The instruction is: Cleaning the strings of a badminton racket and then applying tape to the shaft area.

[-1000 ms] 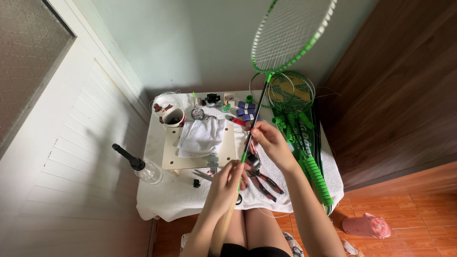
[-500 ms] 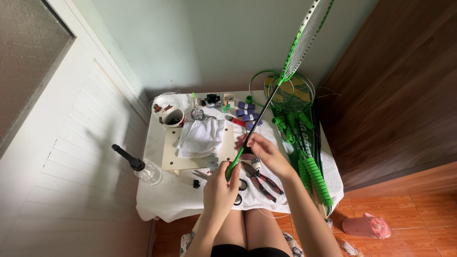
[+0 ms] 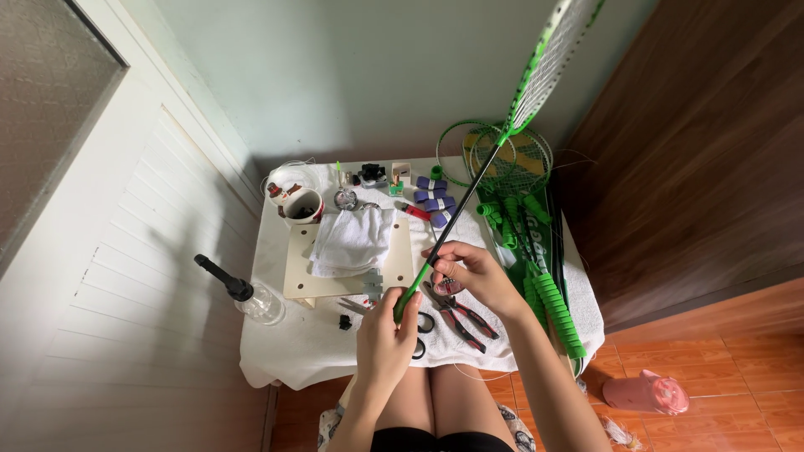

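The table (image 3: 293,351) was crowded. At twelve o'clock from the hands a folded white cloth (image 3: 352,238) covered the cream board (image 3: 301,272); a mug (image 3: 303,205) and small purple rolls (image 3: 431,201) stood beyond. At three o'clock green rackets (image 3: 536,268) blocked the edge. Red-handled pliers (image 3: 461,314) lay just under the right hand (image 3: 469,272). Bare cloth lay free at nine o'clock, toward the spray bottle (image 3: 251,297).

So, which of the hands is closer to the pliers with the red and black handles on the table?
The right hand. It holds the green badminton racket just above the pliers; the left hand grips the racket's handle, to their left.
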